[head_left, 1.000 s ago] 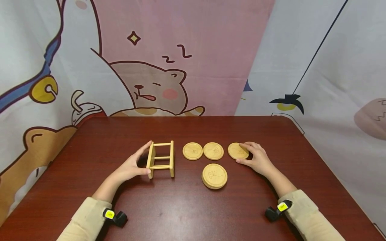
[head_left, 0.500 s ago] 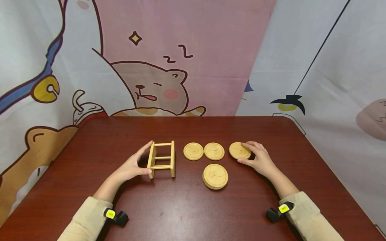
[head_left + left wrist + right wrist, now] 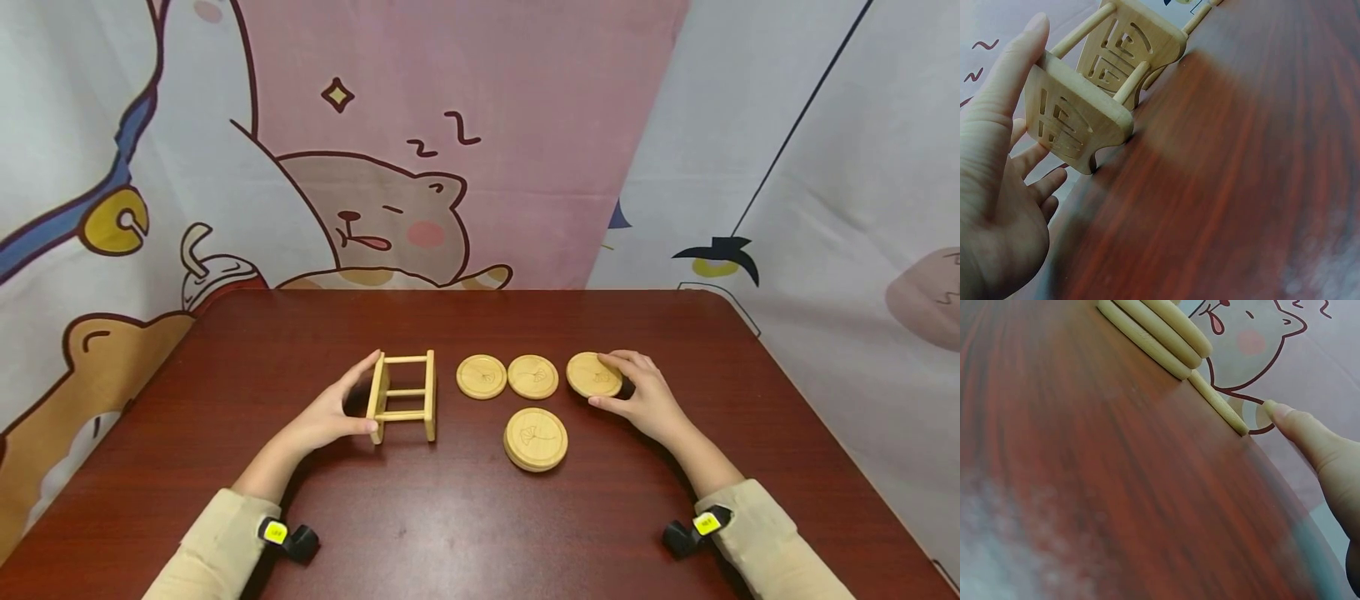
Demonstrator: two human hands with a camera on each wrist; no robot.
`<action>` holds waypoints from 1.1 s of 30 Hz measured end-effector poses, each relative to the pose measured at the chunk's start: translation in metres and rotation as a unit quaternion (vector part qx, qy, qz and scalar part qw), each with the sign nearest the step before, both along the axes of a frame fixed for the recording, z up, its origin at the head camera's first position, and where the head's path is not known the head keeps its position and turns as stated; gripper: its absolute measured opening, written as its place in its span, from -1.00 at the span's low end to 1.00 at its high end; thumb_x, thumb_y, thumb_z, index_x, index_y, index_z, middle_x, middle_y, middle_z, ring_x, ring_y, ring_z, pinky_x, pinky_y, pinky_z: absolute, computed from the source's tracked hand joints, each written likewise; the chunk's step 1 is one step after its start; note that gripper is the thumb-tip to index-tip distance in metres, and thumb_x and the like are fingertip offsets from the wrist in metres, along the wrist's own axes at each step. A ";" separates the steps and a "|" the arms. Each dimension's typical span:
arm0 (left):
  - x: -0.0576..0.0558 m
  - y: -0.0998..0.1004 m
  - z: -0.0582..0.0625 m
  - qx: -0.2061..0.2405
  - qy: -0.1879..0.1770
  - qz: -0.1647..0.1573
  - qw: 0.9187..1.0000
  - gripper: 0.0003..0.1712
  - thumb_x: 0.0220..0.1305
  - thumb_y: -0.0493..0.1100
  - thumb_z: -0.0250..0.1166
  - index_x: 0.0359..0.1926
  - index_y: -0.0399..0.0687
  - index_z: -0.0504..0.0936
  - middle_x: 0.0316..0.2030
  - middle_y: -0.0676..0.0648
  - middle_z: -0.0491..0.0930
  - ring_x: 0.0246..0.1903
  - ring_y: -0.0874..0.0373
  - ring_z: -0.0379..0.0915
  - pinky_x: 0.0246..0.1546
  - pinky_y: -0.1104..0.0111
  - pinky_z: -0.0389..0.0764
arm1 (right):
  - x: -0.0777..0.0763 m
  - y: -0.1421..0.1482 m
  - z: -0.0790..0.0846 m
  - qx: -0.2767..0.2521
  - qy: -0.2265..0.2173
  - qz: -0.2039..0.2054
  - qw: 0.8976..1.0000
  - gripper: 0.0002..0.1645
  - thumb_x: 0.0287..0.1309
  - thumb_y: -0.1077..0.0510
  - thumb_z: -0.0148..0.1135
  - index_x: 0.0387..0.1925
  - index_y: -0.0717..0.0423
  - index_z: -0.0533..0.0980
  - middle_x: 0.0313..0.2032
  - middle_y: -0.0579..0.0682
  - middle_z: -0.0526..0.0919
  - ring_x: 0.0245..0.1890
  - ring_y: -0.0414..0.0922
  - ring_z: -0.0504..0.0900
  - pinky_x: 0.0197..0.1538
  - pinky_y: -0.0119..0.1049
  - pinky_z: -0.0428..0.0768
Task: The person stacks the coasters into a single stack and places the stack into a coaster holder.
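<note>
Head view: shows L hand gripping the left panel of a wooden rack, left of ctr on the surface, panels running nr-to-far. Shows R hand pinching a coaster by its right rim, off toward the surface's right edge. Puts coaster well right of rack, R hand nearer, w/ two flat coasters btwn & a stack farther from the far edge. L wrist view: shows thumb & fingers about one panel, rods reaching to the other. R wrist view: shows thumb nr a thin disc, just beside the stack; can't tell grip here.
</note>
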State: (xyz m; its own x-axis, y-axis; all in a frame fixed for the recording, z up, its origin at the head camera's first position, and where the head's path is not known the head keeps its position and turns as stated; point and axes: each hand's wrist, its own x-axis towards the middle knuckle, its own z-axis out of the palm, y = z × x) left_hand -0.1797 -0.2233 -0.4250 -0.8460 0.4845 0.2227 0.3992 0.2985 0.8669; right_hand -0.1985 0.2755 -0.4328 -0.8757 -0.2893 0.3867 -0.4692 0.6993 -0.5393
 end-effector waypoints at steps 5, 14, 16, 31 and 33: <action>0.000 0.000 0.000 -0.006 0.002 0.003 1.000 0.20 -0.08 -0.12 0.53 0.50 0.17 0.00 0.44 -0.16 0.04 0.34 -0.23 -0.02 0.19 -0.27 -0.08 | 0.002 -0.003 0.000 -0.008 0.008 0.009 1.000 -0.13 -0.18 -0.03 0.57 0.19 0.20 0.47 0.09 0.14 0.44 0.14 0.15 0.30 0.09 0.19 0.21; 0.000 0.000 -0.001 -0.010 0.003 0.005 1.000 0.20 -0.07 -0.12 0.53 0.50 0.16 -0.01 0.44 -0.14 0.03 0.36 -0.21 -0.06 0.20 -0.27 -0.10 | 0.009 -0.012 0.002 -0.025 0.020 0.027 0.999 -0.14 -0.25 0.01 0.61 0.16 0.16 0.50 0.08 0.10 0.45 0.13 0.10 0.32 0.10 0.14 0.24; 0.000 0.000 -0.001 -0.010 0.003 0.005 1.000 0.20 -0.07 -0.13 0.53 0.51 0.09 -0.01 0.44 -0.16 0.04 0.35 -0.21 -0.04 0.20 -0.27 -0.09 | 0.011 -0.014 0.003 -0.030 0.020 0.030 0.999 -0.14 -0.26 0.02 0.61 0.15 0.17 0.50 0.08 0.10 0.46 0.13 0.09 0.32 0.10 0.13 0.24; 0.000 0.000 -0.001 0.000 -0.002 -0.002 1.000 0.19 -0.06 -0.12 0.52 0.51 0.12 -0.01 0.42 -0.21 0.05 0.35 -0.20 -0.04 0.21 -0.24 -0.11 | 0.025 -0.026 0.007 -0.048 0.021 0.060 0.997 -0.13 -0.29 0.04 0.63 0.15 0.14 0.51 0.08 0.02 0.47 0.13 0.02 0.32 0.09 0.10 0.26; 0.000 0.000 -0.001 0.000 -0.002 -0.004 1.000 0.19 -0.06 -0.11 0.52 0.51 0.11 -0.01 0.42 -0.21 0.05 0.35 -0.20 -0.05 0.21 -0.24 -0.12 | 0.027 -0.028 0.008 -0.049 0.020 0.064 0.997 -0.13 -0.30 0.03 0.63 0.16 0.13 0.51 0.08 0.00 0.47 0.13 0.01 0.32 0.09 0.10 0.26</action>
